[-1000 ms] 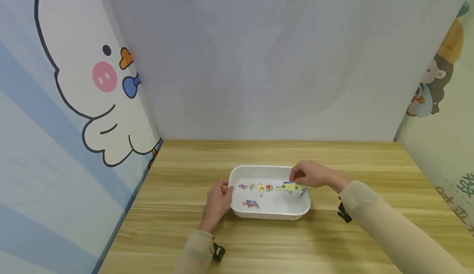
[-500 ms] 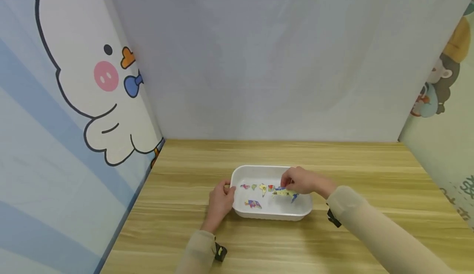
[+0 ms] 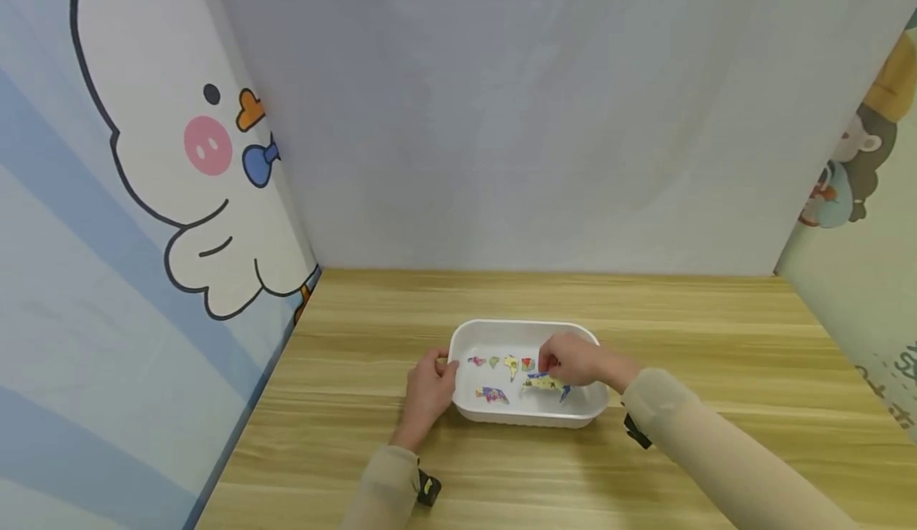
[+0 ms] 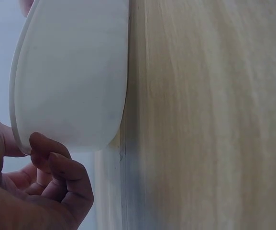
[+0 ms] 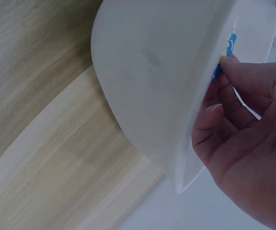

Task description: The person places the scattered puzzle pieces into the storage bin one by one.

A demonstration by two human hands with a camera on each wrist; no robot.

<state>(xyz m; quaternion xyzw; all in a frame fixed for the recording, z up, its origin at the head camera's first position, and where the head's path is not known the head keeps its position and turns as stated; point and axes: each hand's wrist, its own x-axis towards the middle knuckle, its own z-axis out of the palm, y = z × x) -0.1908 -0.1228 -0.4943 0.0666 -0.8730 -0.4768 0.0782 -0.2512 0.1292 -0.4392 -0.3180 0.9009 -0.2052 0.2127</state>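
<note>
A white rectangular plastic tray (image 3: 526,418) with raised walls sits on the wooden table. My left hand (image 3: 427,391) grips its left end; in the left wrist view, curled fingers (image 4: 51,151) lie against the outer wall, thumb at the rim. Inside the tray, my right hand (image 3: 576,357) pinches a flat, irregular yellow-and-blue cutout (image 3: 546,384) like a sticker. The right wrist view shows only a blue strip (image 5: 231,45) of it by the thumb; the tray wall hides the rest.
On the tray floor lie small printed cutouts: a pink one (image 3: 477,361), a green one (image 3: 494,361), a yellow one (image 3: 511,366), a red one (image 3: 528,364) and a purple-blue one (image 3: 493,395). A grey curtain (image 3: 530,116) hangs behind the wooden table (image 3: 387,307).
My right hand has moved left and slightly toward me inside the tray, carrying the yellow-and-blue cutout. My left hand keeps its grip on the tray end.
</note>
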